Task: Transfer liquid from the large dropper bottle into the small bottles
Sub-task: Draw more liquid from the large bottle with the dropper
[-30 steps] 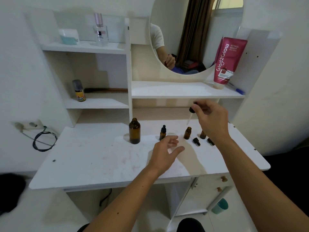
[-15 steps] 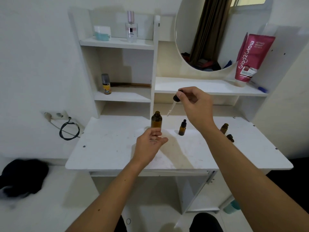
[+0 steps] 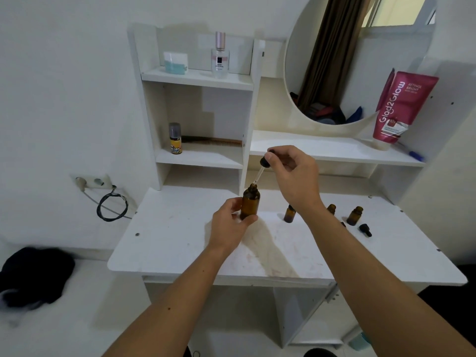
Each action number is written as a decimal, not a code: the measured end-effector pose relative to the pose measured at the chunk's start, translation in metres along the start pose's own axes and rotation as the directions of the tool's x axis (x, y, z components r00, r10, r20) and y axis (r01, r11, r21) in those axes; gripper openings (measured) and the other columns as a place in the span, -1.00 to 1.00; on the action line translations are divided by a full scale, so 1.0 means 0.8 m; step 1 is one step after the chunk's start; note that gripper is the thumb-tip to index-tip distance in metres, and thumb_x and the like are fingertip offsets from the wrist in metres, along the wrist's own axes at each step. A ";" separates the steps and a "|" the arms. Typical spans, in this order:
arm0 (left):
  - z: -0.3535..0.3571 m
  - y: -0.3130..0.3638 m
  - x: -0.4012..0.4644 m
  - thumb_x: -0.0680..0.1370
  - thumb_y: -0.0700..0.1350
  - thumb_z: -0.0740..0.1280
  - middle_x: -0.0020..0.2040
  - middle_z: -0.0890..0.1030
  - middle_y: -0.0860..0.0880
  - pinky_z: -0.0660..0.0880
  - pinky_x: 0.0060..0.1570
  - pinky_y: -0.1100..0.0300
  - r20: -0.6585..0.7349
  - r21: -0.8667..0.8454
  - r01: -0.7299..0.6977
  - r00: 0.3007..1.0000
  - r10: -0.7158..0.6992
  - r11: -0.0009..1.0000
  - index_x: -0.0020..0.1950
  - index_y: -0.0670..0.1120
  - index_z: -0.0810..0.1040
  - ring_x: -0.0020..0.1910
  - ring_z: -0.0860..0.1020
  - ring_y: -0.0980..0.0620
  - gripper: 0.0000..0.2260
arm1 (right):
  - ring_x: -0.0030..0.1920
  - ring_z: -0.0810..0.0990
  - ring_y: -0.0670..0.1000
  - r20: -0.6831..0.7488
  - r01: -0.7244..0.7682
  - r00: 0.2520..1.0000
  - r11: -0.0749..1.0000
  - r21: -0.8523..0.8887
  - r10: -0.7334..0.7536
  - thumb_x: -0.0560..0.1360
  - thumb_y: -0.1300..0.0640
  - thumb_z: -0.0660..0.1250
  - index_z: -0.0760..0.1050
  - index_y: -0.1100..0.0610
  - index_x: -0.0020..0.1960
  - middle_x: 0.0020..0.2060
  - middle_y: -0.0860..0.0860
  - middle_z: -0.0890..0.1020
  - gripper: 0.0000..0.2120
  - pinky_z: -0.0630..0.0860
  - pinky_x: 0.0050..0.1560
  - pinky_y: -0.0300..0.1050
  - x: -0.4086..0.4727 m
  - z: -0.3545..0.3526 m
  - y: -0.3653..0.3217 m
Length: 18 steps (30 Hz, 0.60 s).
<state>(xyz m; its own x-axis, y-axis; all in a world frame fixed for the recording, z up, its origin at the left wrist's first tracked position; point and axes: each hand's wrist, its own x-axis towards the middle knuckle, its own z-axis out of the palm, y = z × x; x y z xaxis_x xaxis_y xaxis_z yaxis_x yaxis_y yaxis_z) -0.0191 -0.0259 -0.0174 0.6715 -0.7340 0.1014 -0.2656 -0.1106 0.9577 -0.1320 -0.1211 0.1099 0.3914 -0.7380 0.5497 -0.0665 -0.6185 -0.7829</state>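
- Large dropper bottle (image 3: 250, 202): upright on the desk (image 3: 180, 243), gripped low on its body by the left hand (image 3: 229, 225).
- Dropper (image 3: 260, 173) pinched at its bulb by the right hand (image 3: 296, 176), glass tip at the bottle's mouth; likely about to draw liquid.
- Small bottles (image 3: 355, 215) standing near, to the right; two uncapped, fill levels impossible to tell.
- Loose cap (image 3: 365, 230) lying beside them; capping apparently left to do.

Both bare forearms come in from the bottom of the frame and reach up toward the centre. The left hand (image 3: 231, 222) is just left of centre, its fingers (image 3: 235, 202) and thumb curled around what it holds. The right hand (image 3: 293, 176) is higher, slightly right of centre, wrist bent, thumb and fingers pinching together at its upper left.
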 end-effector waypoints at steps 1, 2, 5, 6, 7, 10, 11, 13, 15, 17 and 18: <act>0.000 -0.001 0.001 0.50 -0.01 0.55 0.29 0.63 0.07 0.51 0.38 0.02 -0.004 -0.004 0.000 1.000 0.000 1.000 0.38 0.02 0.50 0.27 0.58 0.00 -0.52 | -0.05 0.71 -0.23 0.014 -0.002 1.000 1.000 -0.005 0.002 0.61 0.15 0.46 0.68 0.17 0.15 -0.08 -0.09 0.74 -0.85 0.58 0.03 -0.41 -0.001 0.003 0.004; 0.000 -0.002 0.003 0.51 -0.03 0.55 0.26 0.64 0.06 0.51 0.36 0.03 -0.011 -0.009 0.000 1.000 0.000 1.000 0.37 0.01 0.51 0.26 0.59 0.00 -0.54 | -0.05 0.71 -0.23 0.029 -0.006 1.000 1.000 -0.013 0.006 0.61 0.16 0.46 0.68 0.16 0.14 -0.08 -0.09 0.74 -0.86 0.58 0.03 -0.42 -0.002 0.007 0.008; 0.001 -0.004 0.005 0.53 -0.05 0.53 0.24 0.66 0.06 0.53 0.35 0.02 -0.029 -0.007 0.002 1.000 -0.002 1.000 0.35 -0.01 0.53 0.23 0.60 0.01 -0.58 | -0.04 0.71 -0.21 0.072 -0.027 0.997 0.997 -0.068 0.032 0.60 0.12 0.47 0.69 0.12 0.13 -0.07 -0.08 0.75 -0.86 0.59 0.05 -0.40 -0.005 0.019 0.020; 0.001 -0.005 0.005 0.53 -0.04 0.53 0.23 0.66 0.06 0.53 0.34 0.02 -0.032 -0.004 0.003 0.999 -0.003 1.000 0.35 -0.01 0.54 0.22 0.61 0.02 -0.59 | -0.04 0.71 -0.21 0.084 -0.039 0.995 0.995 -0.087 0.047 0.59 0.11 0.48 0.70 0.12 0.13 -0.07 -0.08 0.75 -0.85 0.59 0.05 -0.41 -0.006 0.023 0.024; 0.001 -0.005 0.006 0.53 -0.05 0.52 0.23 0.66 0.06 0.53 0.34 0.03 -0.033 -0.004 0.002 0.999 -0.002 1.000 0.35 -0.01 0.54 0.22 0.61 0.02 -0.59 | -0.05 0.71 -0.21 0.094 -0.055 0.993 0.994 -0.100 0.064 0.59 0.10 0.48 0.70 0.11 0.13 -0.08 -0.09 0.75 -0.84 0.58 0.03 -0.43 -0.007 0.026 0.027; 0.001 -0.006 0.005 0.54 -0.06 0.52 0.23 0.67 0.06 0.54 0.33 0.08 -0.038 -0.009 -0.011 0.999 0.011 1.000 0.35 -0.02 0.54 0.21 0.61 0.03 -0.60 | -0.08 0.69 -0.23 0.105 -0.111 0.987 0.987 -0.118 0.124 0.58 0.08 0.49 0.70 0.06 0.07 -0.12 -0.12 0.74 -0.91 0.57 -0.05 -0.46 -0.010 0.034 0.034; 0.001 -0.006 0.005 0.54 -0.06 0.52 0.23 0.66 0.05 0.54 0.32 0.10 -0.039 -0.010 -0.015 0.999 0.015 1.000 0.36 -0.03 0.54 0.20 0.61 0.04 -0.60 | -0.09 0.69 -0.21 0.102 -0.123 0.985 0.985 -0.120 0.136 0.58 0.09 0.49 0.69 0.03 0.04 -0.13 -0.12 0.74 -0.95 0.57 -0.05 -0.44 -0.011 0.035 0.037; 0.000 -0.005 0.004 0.54 -0.06 0.52 0.24 0.66 0.04 0.54 0.31 0.13 -0.039 -0.008 -0.024 0.999 0.023 1.000 0.36 -0.04 0.54 0.19 0.61 0.06 -0.59 | -0.11 0.70 -0.17 0.090 -0.139 0.984 0.982 -0.128 0.151 0.58 0.11 0.49 0.69 0.02 -0.02 -0.16 -0.11 0.74 -0.99 0.58 -0.06 -0.38 -0.011 0.036 0.040; 0.000 -0.006 0.003 0.53 -0.06 0.52 0.24 0.66 0.02 0.55 0.30 0.12 -0.041 -0.013 -0.035 0.999 0.034 0.999 0.36 -0.04 0.54 0.18 0.62 0.06 -0.58 | -0.13 0.68 -0.15 0.077 -0.156 0.983 0.979 -0.132 0.167 0.57 0.13 0.49 0.68 0.02 -0.05 -0.18 -0.10 0.73 -0.96 0.56 -0.10 -0.38 -0.010 0.036 0.042; 0.000 -0.007 0.003 0.53 -0.05 0.53 0.24 0.67 0.02 0.56 0.30 0.10 -0.043 -0.013 -0.039 0.998 0.039 0.999 0.36 -0.04 0.55 0.19 0.62 0.05 -0.58 | -0.14 0.67 -0.14 0.072 -0.157 0.983 0.978 -0.136 0.167 0.57 0.15 0.49 0.68 0.04 -0.06 -0.19 -0.10 0.73 -0.96 0.55 -0.10 -0.37 -0.009 0.035 0.043; 0.000 -0.007 0.003 0.53 -0.05 0.53 0.24 0.67 0.02 0.56 0.30 0.09 -0.043 -0.012 -0.039 0.998 0.038 0.999 0.36 -0.04 0.55 0.20 0.63 0.05 -0.58 | -0.14 0.68 -0.12 0.071 -0.152 0.984 0.979 -0.133 0.163 0.57 0.15 0.49 0.69 0.05 -0.06 -0.19 -0.09 0.73 -0.96 0.58 -0.08 -0.33 -0.009 0.035 0.044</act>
<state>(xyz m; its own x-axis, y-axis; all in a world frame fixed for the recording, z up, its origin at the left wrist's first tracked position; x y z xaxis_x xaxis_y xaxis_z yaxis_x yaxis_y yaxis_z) -0.0160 -0.0267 -0.0228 0.6900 -0.7082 0.1495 -0.2830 -0.0738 0.9563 -0.1117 -0.1300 0.0701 0.4393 -0.8078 0.3931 -0.2465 -0.5292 -0.8119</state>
